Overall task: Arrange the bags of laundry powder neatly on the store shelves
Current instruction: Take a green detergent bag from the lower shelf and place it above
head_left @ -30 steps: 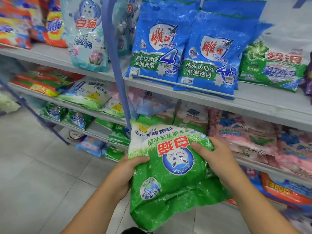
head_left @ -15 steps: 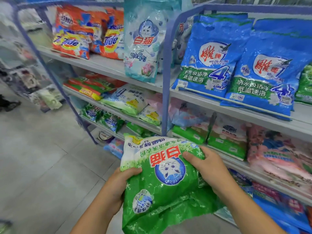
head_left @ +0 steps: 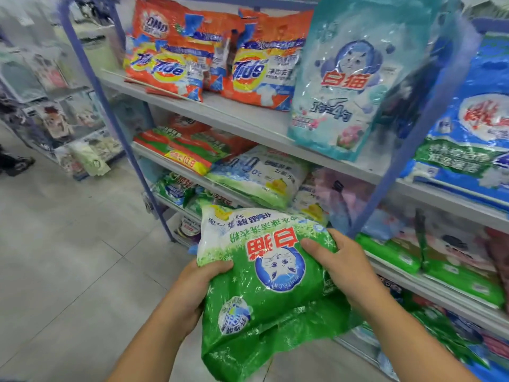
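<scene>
I hold a green and white bag of laundry powder [head_left: 261,274] with a cat logo, upside down, in front of the lower shelves. My left hand [head_left: 198,288] grips its left edge and my right hand [head_left: 338,266] grips its right side. On the top shelf [head_left: 220,111] stand orange bags [head_left: 214,59] and a pale blue cat-logo bag [head_left: 347,84]. Blue bags [head_left: 473,128] stand further right. The second shelf carries flat red-green bags [head_left: 192,150] and a white-green bag [head_left: 264,175].
A blue upright post [head_left: 418,128] divides two shelf units, and another post [head_left: 110,111] marks the left end. Green packs [head_left: 454,274] lie on a lower right shelf. Grey tiled floor [head_left: 68,257] spreads to the left. Another rack [head_left: 63,111] stands at the far left.
The view has swung left along the shelves, bringing the orange bags into sight. Both hands keep the same grip on the green bag, which has moved left with me.
</scene>
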